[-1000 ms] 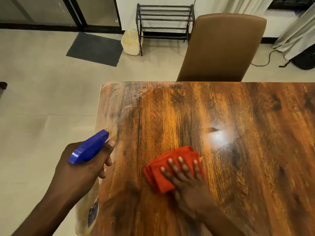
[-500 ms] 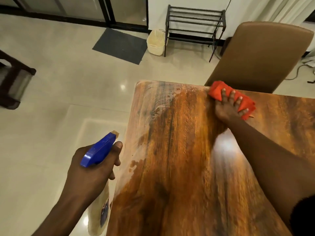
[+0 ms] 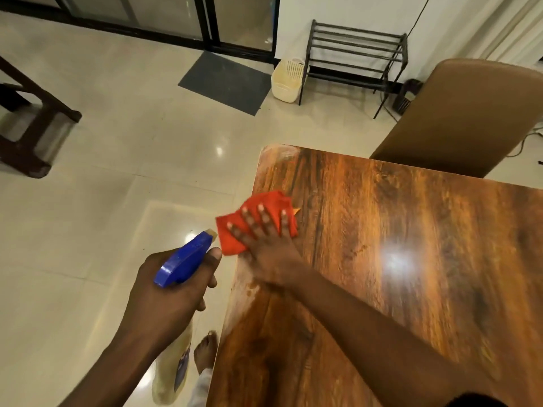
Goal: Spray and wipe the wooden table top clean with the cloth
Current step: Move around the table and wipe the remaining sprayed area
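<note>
The glossy wooden table top [image 3: 396,274] fills the right half of the view. My right hand [image 3: 264,239] lies flat, fingers spread, pressing a folded red cloth [image 3: 258,212] onto the table's left edge; part of the cloth hangs past the edge. Off the table to the left, my left hand [image 3: 170,292] grips a spray bottle [image 3: 185,262] with a blue trigger head; its pale body shows below my wrist. A wet smear shows on the wood near the left edge, below my right hand.
A brown chair [image 3: 464,116] stands at the table's far side. On the tiled floor are a dark mat [image 3: 226,80], a cream basket [image 3: 288,80], a metal rack [image 3: 355,54] and dark wooden furniture [image 3: 26,121] at left. My bare foot [image 3: 205,351] is beside the table.
My right hand has swept the red cloth from the table's far edge near the chair across and back to the left edge. The left hand with the bottle stayed roughly in place.
</note>
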`<state>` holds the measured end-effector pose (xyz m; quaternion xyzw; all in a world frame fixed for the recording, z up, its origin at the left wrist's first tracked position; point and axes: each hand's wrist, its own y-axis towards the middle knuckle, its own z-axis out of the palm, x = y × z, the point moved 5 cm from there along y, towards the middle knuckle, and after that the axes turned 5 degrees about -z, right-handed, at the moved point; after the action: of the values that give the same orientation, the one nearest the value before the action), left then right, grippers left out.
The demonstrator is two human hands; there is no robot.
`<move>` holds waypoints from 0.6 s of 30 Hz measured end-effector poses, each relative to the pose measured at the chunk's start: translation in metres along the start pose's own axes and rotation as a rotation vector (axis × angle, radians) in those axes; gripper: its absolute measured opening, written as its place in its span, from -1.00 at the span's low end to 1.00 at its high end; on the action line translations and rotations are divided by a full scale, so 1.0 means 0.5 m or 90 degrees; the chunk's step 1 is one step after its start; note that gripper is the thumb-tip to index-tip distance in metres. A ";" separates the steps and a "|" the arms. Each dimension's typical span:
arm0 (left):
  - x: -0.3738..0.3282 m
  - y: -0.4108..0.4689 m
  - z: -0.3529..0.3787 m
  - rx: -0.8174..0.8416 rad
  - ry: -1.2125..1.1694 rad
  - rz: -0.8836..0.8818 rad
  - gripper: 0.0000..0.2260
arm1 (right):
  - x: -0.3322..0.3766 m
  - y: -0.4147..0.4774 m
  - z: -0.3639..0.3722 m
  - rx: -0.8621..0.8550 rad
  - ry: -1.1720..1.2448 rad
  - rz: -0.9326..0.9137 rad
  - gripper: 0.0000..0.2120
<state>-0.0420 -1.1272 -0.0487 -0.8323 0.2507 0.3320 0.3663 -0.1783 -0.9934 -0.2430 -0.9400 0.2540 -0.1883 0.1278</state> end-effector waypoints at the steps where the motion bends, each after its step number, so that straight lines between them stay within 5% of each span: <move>1: 0.000 -0.001 -0.002 0.004 -0.001 0.000 -0.63 | 0.044 -0.036 0.028 -0.007 -0.023 -0.032 -0.24; 5: -0.001 -0.009 -0.010 0.012 0.003 0.000 -0.64 | 0.179 -0.196 0.119 -0.061 -0.053 -0.092 -0.07; 9: 0.003 -0.024 -0.014 0.038 0.006 0.003 -0.62 | 0.261 -0.383 0.218 -0.122 -0.125 -0.077 -0.36; 13: 0.012 -0.032 -0.015 0.060 -0.005 0.001 -0.51 | 0.190 -0.508 0.237 -0.079 -0.213 0.014 -0.49; 18: 0.030 -0.026 -0.018 0.084 -0.017 -0.002 -0.54 | 0.013 -0.526 0.140 -0.044 -0.045 0.214 -0.23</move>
<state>-0.0203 -1.1292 -0.0496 -0.8022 0.2662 0.3248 0.4244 -0.0307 -0.7660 -0.2156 -0.8942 0.4093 -0.1222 0.1343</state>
